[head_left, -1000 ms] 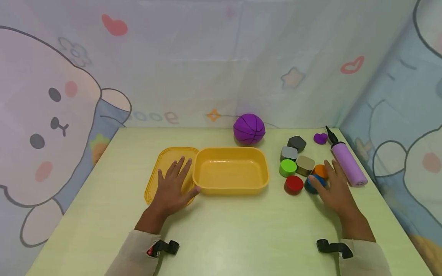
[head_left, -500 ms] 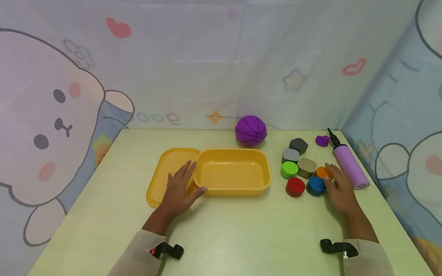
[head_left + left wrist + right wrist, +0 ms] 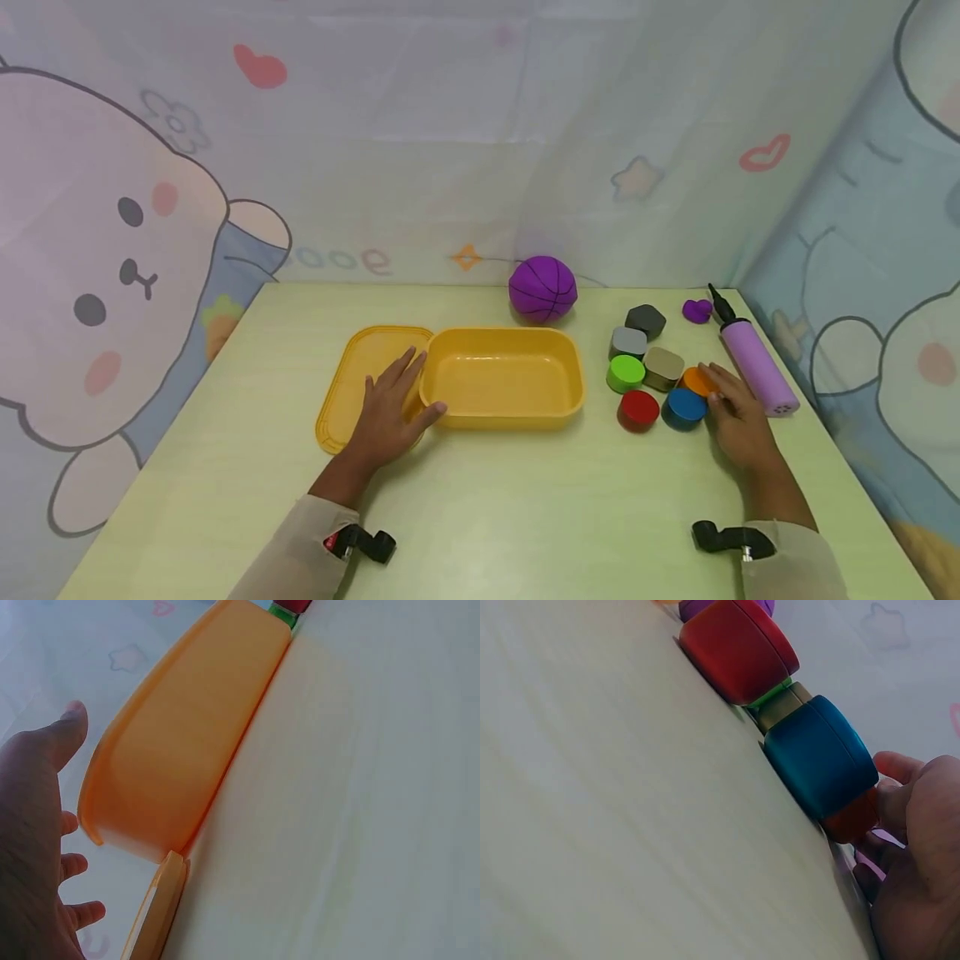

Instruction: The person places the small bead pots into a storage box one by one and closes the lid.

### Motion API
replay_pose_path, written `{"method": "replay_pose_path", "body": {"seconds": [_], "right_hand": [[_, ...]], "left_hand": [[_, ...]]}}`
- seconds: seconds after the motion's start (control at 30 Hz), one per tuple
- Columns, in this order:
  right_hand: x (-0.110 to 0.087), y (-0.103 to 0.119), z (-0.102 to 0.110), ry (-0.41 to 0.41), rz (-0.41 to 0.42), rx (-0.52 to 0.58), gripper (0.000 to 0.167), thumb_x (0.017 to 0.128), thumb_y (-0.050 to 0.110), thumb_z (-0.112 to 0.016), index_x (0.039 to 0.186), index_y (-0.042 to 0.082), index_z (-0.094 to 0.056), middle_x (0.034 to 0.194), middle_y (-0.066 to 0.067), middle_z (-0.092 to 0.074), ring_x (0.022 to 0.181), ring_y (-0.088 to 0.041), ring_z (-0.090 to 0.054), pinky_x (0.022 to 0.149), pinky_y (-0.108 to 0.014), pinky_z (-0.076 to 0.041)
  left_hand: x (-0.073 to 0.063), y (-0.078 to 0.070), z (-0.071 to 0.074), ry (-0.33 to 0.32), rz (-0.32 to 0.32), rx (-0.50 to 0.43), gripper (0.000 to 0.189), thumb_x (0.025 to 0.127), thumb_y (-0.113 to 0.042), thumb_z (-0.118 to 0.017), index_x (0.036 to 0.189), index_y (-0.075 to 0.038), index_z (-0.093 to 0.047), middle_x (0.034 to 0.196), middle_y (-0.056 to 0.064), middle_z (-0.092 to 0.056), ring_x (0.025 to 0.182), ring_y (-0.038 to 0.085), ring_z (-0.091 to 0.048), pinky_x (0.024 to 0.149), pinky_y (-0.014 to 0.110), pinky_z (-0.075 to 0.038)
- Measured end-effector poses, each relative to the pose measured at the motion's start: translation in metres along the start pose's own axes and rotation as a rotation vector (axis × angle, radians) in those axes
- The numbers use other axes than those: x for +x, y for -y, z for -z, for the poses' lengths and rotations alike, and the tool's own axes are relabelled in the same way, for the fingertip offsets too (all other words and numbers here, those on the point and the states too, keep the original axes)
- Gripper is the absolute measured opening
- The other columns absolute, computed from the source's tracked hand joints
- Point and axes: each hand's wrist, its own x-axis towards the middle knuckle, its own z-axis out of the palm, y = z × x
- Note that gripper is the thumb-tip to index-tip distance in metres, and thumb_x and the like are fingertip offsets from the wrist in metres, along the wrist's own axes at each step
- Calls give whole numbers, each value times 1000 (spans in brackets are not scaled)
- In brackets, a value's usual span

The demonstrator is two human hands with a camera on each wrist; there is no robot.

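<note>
My right hand (image 3: pixel 738 421) is at the small orange tin (image 3: pixel 697 382), thumb on its near side and fingers on the far side. In the right wrist view the orange tin (image 3: pixel 853 817) sits low behind the blue tin (image 3: pixel 821 757), partly covered by the thumb. The blue tin (image 3: pixel 684 408) stands directly in front of it on the table. My left hand (image 3: pixel 386 417) spreads over the yellow lid (image 3: pixel 352 383), thumb at the near left corner of the yellow plastic box (image 3: pixel 502 421). In the left wrist view nothing is between its fingers.
Beside the blue tin stand red (image 3: pixel 638 410), green (image 3: pixel 626 372), gold (image 3: pixel 663 368), silver (image 3: pixel 628 342) and dark grey (image 3: pixel 646 321) tins. A purple hand pump (image 3: pixel 759 367) lies right of my right hand, a purple heart-shaped piece (image 3: pixel 697 311) behind. A purple basketball (image 3: pixel 543 289) rests near the back.
My right hand has shifted from over the blue tin to the orange tin, its fingers closing in on it. My left hand has moved slightly right, toward the yellow box.
</note>
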Motion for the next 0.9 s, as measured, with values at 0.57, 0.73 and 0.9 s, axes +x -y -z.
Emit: {"method": "replay_pose_path", "body": {"seconds": [0.57,0.73,0.9], "right_hand": [[2,-2,-5,8,-49,-7,41,118,11,-44,156,4,-59,173,-31,-37,159,-61,-29,127,-80,-22],[2,0,-7,-14,-52,-15,41,117,9,-47,155,4,-60,172,-32,-38,159,-61,-31,126,-80,-24],[-1,3,-5,-33,-64,-55,40,117,9,-48,154,5,-62,169,-32,-41,156,-61,-35,125,-79,-28]], "left_hand": [[-3,3,3,28,-81,31,87,103,-63,-65,167,-8,-44,180,8,-34,166,48,-31,123,91,-6],[-2,7,-1,34,-70,6,82,102,-51,-72,167,-9,-46,181,5,-33,166,47,-31,122,91,-8],[-1,4,-2,53,-36,-64,82,101,-46,-75,168,-9,-44,181,5,-31,167,48,-27,123,91,-4]]}}
